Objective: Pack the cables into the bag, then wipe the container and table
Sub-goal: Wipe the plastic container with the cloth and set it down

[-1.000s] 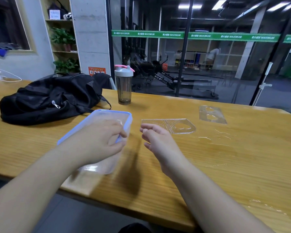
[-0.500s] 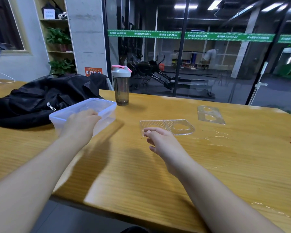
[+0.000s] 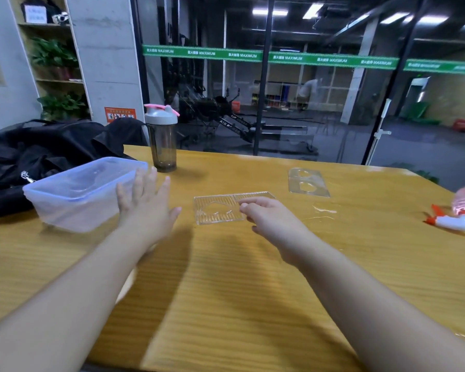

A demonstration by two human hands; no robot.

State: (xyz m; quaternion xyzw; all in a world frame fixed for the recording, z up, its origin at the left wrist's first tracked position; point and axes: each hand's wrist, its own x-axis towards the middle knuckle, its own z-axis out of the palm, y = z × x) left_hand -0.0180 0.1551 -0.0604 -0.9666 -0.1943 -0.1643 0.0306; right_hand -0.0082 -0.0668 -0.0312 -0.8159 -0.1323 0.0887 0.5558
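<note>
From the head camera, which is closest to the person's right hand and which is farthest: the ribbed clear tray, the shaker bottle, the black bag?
Measured from the right hand:
1. Ribbed clear tray: at the fingertips, just to its left.
2. Shaker bottle: farther back and left, standing near the table's far edge.
3. Black bag: farthest, at the far left, behind the plastic container.

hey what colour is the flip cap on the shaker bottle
Pink, on a grey lid; the shaker bottle itself is smoky dark. Head view shows it.
</note>
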